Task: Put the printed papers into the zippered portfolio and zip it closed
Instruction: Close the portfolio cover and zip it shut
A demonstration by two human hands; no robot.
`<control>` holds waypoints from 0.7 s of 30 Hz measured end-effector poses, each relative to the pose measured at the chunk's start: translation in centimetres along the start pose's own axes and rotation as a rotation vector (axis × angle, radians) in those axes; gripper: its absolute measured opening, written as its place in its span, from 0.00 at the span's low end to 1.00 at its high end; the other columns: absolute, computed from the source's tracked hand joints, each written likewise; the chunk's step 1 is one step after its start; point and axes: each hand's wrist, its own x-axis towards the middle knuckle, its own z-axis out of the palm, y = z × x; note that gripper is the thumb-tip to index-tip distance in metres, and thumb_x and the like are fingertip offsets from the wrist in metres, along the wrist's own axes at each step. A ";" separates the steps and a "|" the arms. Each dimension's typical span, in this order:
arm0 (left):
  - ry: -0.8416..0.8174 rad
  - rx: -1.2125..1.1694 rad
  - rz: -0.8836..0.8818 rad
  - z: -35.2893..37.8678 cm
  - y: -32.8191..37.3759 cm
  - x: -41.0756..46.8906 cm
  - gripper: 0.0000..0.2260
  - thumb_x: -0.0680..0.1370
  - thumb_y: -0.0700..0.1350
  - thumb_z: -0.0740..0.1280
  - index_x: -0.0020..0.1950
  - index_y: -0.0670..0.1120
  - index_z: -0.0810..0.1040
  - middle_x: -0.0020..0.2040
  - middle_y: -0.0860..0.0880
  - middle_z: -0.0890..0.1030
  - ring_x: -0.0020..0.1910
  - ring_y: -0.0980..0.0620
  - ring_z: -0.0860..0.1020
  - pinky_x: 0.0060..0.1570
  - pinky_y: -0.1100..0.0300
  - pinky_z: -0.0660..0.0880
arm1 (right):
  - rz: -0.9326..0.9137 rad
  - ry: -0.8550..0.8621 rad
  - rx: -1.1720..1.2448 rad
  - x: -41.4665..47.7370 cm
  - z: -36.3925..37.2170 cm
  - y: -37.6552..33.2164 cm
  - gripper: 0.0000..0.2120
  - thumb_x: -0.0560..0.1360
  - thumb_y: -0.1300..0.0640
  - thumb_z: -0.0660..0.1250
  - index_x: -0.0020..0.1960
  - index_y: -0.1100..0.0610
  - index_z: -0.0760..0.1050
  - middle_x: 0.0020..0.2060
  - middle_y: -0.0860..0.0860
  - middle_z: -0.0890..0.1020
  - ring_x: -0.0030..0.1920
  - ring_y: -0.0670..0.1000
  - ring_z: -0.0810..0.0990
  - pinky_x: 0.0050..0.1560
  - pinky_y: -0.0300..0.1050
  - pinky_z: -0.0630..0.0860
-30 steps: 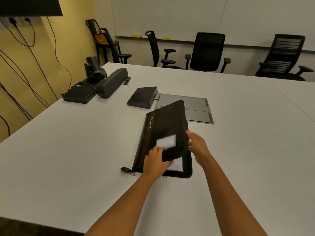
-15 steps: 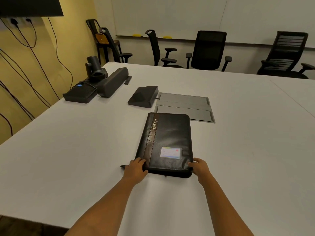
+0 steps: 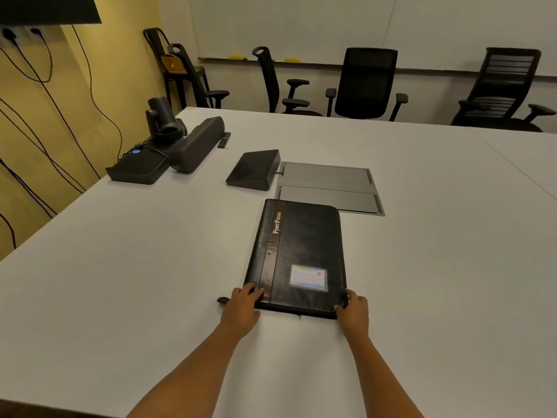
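Head view: the zippered portfolio (image 3: 301,248) is lying flat and shut on the white bench (image 3: 120,267), long side running away from the person and its short near edge facing them. The left hand (image 3: 241,309) is gripping the near left corner, fingers bent over the cover. The right hand (image 3: 354,312) is gripping the near right corner, fingers curling round the edge. Wide bare bench is stretching out to both sides of the portfolio and in front of it, down to the near edge under the forearms. The far right corner is reaching the near rim of a grey hatch panel (image 3: 328,188) set into the bench; whether it is overlapping that rim is hard to tell. A black wedge-shaped device (image 3: 254,169) is sitting just left of the panel.

White lettering (image 3: 277,222) along a brown strip on the cover is reading "PortFolio". A card window (image 3: 308,277) near the right hand is showing coloured bands and a red dot, with writing too small to read.

A small dark zip pull (image 3: 222,300) is poking out just left of the left hand. The closed cover is hiding whatever is inside, and how far the zip is drawn is not showing. At far left a speaker bar (image 3: 196,144), a camera (image 3: 164,119) and a black box with a blue light (image 3: 138,167) are crowding the bench edge. A dark screen (image 3: 45,9) is being cut off at the top left corner.
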 end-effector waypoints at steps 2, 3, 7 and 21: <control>0.009 0.012 0.018 0.3 -0.3 -0.1 0.25 0.79 0.43 0.60 0.75 0.50 0.58 0.76 0.50 0.56 0.72 0.48 0.59 0.64 0.57 0.68 | -0.022 0.014 -0.020 -0.5 0.4 0.2 0.21 0.77 0.65 0.61 0.69 0.62 0.65 0.64 0.60 0.70 0.57 0.54 0.74 0.57 0.43 0.71; 0.016 0.017 0.026 0.4 -0.5 -0.1 0.25 0.79 0.42 0.60 0.75 0.50 0.58 0.76 0.51 0.56 0.72 0.48 0.59 0.63 0.58 0.69 | -0.039 0.017 -0.062 -0.6 0.6 0.4 0.21 0.78 0.63 0.60 0.70 0.61 0.64 0.65 0.58 0.70 0.59 0.53 0.72 0.58 0.43 0.70; 0.043 -0.012 0.062 0.7 -1.1 -0.1 0.26 0.79 0.40 0.60 0.75 0.50 0.58 0.76 0.51 0.57 0.71 0.48 0.60 0.63 0.60 0.68 | -0.188 -0.006 -0.398 -0.6 1.1 1.0 0.23 0.80 0.59 0.57 0.73 0.60 0.58 0.71 0.56 0.65 0.68 0.54 0.67 0.68 0.45 0.66; 0.248 -0.295 -0.151 -0.2 -5.5 -1.2 0.10 0.75 0.41 0.68 0.56 0.45 0.81 0.53 0.47 0.83 0.53 0.48 0.78 0.60 0.56 0.71 | -0.279 0.101 -0.021 -4.6 6.2 -2.4 0.08 0.75 0.63 0.64 0.54 0.61 0.75 0.52 0.57 0.76 0.54 0.53 0.75 0.54 0.40 0.73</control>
